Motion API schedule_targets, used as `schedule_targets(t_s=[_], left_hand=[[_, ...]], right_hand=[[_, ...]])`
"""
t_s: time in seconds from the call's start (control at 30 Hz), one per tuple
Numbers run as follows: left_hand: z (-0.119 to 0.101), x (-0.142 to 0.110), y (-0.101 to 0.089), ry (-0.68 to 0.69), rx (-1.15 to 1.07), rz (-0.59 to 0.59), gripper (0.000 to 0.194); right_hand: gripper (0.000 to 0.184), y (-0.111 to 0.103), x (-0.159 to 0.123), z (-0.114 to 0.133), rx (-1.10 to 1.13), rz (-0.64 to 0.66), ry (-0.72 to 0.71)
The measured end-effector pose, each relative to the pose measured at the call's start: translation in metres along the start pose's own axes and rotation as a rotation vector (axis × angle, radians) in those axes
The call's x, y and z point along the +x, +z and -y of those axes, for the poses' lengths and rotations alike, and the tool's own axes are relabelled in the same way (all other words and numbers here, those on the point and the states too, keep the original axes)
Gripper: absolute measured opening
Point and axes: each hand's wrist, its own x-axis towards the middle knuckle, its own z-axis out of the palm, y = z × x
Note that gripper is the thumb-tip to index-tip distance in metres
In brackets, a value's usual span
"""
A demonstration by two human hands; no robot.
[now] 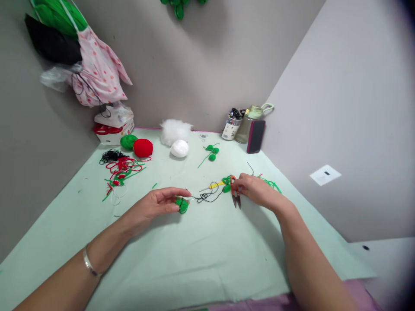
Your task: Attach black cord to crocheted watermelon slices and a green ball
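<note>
My left hand (pixel 162 202) is closed on a small green crocheted piece (pixel 182 205), pinched between thumb and fingers. A black thread (pixel 207 196) runs from that piece in loose loops to the right across the table. At the right, the fingers of my right hand (pixel 248 185) are on the orange handles of a pair of small scissors (pixel 236 196), whose dark blades point toward me, slightly apart. Just left of the scissors lie a yellow-handled crochet hook (pixel 216 185) and a green crocheted piece (pixel 226 188).
Yarn scraps (pixel 121 170), a red yarn ball (pixel 143 148) and a green yarn ball (pixel 129 141) lie at left. White stuffing (pixel 175 131) and a white yarn ball (pixel 180 148) sit at the back. A pen cup (pixel 231 127), bottle (pixel 244 131) and phone (pixel 256 137) stand back right.
</note>
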Motion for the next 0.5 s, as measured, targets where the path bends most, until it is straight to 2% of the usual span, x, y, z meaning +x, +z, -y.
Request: schedule_targets(t_s=[0.1,0.2,0.37,0.43,0.5], left_hand=[[0.0,0.0,0.001,0.022,-0.001,0.006,0.042],[0.0,-0.001,0.002,0.043,-0.005,0.01,0.044],[0.001,-0.001,0.005,0.067,0.019,-0.01,0.044],[0.001,-0.001,0.007,0.091,0.029,-0.016,0.044],[0.001,0.0,0.008,0.116,0.031,-0.021,0.045]], right_hand=[[0.023,-0.002,-0.002,0.002,0.004,0.001,-0.015],[0.019,-0.012,-0.009,0.006,0.137,-0.003,-0.063],[0.02,-0.029,-0.018,0.023,0.617,0.076,-0.143],[0.024,-0.028,-0.016,0.036,0.834,0.112,-0.192],[0.027,-0.022,-0.013,0.051,0.956,0.137,-0.222]])
